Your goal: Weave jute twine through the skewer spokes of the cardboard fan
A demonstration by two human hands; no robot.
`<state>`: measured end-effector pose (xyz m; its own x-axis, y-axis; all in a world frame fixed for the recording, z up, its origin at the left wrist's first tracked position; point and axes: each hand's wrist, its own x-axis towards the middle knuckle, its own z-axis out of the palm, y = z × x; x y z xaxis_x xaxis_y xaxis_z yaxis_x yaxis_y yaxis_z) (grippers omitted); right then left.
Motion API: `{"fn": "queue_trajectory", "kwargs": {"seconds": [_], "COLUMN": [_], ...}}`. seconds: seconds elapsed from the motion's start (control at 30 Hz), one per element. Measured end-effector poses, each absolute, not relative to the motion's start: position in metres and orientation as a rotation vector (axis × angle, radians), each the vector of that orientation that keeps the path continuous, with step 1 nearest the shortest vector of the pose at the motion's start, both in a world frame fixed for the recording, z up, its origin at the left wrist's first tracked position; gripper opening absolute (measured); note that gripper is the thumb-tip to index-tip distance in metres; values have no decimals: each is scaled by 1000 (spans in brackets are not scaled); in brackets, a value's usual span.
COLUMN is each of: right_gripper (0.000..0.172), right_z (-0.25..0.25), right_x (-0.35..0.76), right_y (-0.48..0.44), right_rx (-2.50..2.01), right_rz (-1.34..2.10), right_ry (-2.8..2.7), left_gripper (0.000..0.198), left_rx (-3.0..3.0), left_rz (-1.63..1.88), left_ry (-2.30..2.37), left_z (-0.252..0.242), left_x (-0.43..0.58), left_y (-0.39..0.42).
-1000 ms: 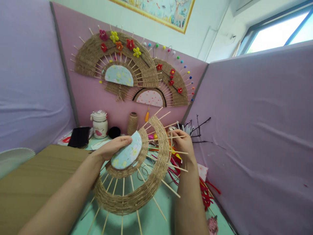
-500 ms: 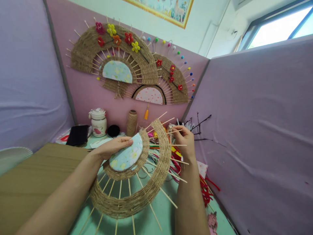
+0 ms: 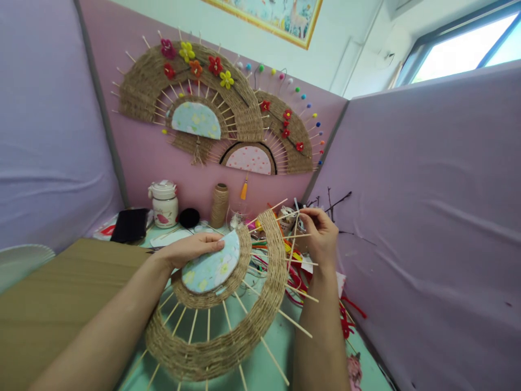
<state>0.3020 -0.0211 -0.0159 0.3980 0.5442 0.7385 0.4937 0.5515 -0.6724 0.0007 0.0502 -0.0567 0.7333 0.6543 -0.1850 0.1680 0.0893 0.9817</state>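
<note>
My left hand [image 3: 194,248] grips a half-round woven fan [image 3: 275,266] at its light blue floral cloth centre [image 3: 214,267], thumb on top and the other fingers hidden behind. Thin wooden sticks spread out from the centre through an inner twine band and a wider outer one. Beyond the outer band, the stick ends stand bare. To the right of the fan, my right hand [image 3: 321,236] is closed in a pinch on a strand of twine [image 3: 293,241], which runs down taut across the upper sticks to the outer band's edge.
Two finished-looking fans with flowers [image 3: 191,76] hang on the pink back panel. Along the table's back stand a white jar [image 3: 164,206], a twine spool [image 3: 220,205] and a black round object [image 3: 189,218]. Cardboard [image 3: 77,298] lies left; red pipe cleaners [image 3: 347,326] and dark twigs [image 3: 340,201] lie right.
My right hand has moved right, away from the fan, drawing out a longer stretch of twine. The fan has tilted and shifted slightly, its lower part dropping; my left hand keeps its grip.
</note>
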Motion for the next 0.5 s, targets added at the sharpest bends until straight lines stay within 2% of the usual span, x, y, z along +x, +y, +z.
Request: {"fn": "queue_trajectory", "kwargs": {"seconds": [0.27, 0.5], "right_gripper": [10, 10], "right_z": [-10, -25], "right_x": [303, 296], "right_y": [-28, -8], "right_rx": [-1034, -1113], "right_rz": [44, 422], "right_ry": [-1120, -1189], "left_gripper": [43, 41], "left_rx": [1582, 1600], "left_rz": [331, 334], "left_ry": [683, 659], "left_z": [-58, -58], "left_x": [2, 3], "left_y": [49, 46]}}
